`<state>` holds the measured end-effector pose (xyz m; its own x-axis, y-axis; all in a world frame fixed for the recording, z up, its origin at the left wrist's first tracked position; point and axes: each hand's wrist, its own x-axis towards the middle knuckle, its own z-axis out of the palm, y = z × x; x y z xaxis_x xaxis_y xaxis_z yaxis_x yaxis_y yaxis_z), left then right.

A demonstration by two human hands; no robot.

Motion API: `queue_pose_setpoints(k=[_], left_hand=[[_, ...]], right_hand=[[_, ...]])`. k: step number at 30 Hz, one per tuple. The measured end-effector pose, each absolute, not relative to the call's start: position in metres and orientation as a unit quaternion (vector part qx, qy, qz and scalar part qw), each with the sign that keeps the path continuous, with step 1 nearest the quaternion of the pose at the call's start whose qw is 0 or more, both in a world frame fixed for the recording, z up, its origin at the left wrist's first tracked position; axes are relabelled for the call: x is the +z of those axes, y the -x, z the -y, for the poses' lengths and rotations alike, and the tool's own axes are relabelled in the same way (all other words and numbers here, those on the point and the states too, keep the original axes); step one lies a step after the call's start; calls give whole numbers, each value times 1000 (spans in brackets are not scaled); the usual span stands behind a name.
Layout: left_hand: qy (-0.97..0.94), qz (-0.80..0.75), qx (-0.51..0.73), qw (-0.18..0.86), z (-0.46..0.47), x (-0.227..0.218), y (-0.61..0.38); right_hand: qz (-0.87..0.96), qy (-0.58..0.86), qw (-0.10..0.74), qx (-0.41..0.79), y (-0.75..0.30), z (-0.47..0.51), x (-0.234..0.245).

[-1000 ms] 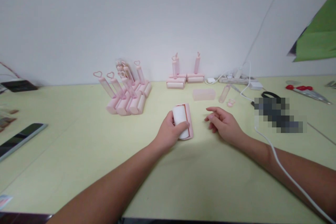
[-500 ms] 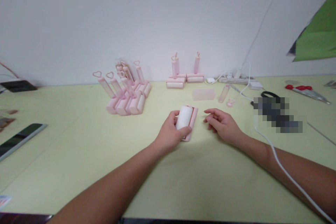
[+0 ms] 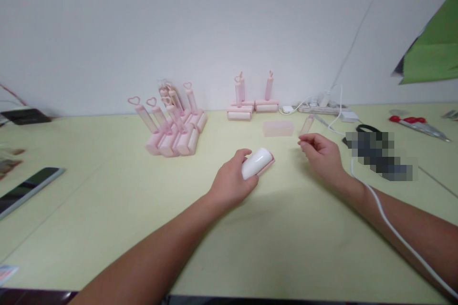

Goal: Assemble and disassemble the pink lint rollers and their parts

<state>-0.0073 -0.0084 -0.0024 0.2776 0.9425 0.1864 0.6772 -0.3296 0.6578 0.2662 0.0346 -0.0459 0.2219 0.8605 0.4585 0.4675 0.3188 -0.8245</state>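
Note:
My left hand [image 3: 232,178] is wrapped around a lint roller head [image 3: 255,164], a white roll in a pink holder, tilted with its far end up to the right. To its right, my right hand [image 3: 322,155] has its thumb and fingertips pinched together. They meet at the lower end of a translucent pink handle [image 3: 307,125] lying on the table; whether they grip it, I cannot tell. The area under that hand is covered.
Assembled pink lint rollers with heart-topped handles stand at left [image 3: 171,140] and back [image 3: 239,115]. A pink cover [image 3: 278,128] lies ahead. At right are a power strip [image 3: 322,108], a white cable [image 3: 384,217] crossing my right arm, and red-handled scissors [image 3: 417,121]. A phone [image 3: 28,190] lies left.
My left hand has turned the roller head clockwise, its far end swinging right. My right hand has moved right and forward to the handle, fingers closing, and now covers the small pink heart piece.

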Motion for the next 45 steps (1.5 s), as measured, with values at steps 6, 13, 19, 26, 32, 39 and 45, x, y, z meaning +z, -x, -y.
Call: queue_pose_setpoints(k=[6, 13, 19, 26, 32, 39, 45], left_hand=[[-785, -522, 261, 208, 9, -2, 8], [-744, -533, 309, 260, 8, -2, 11], [-724, -553, 321, 258, 4, -3, 14], [-696, -562, 349, 281, 0, -7, 15], [-699, -568, 337, 274, -4, -10, 20], [-712, -596, 299, 219, -11, -18, 25], [-723, -618, 255, 175, -16, -18, 26]], right_hand=[[592, 574, 547, 142, -277, -40, -49], [651, 567, 481, 151, -268, -40, -50], [703, 567, 397, 163, -256, -33, -46], [810, 471, 349, 5, -233, -70, -22], [772, 493, 395, -71, -242, -97, -17], [620, 625, 450, -146, -314, -108, -13], [620, 706, 343, 11, -330, -119, -35]])
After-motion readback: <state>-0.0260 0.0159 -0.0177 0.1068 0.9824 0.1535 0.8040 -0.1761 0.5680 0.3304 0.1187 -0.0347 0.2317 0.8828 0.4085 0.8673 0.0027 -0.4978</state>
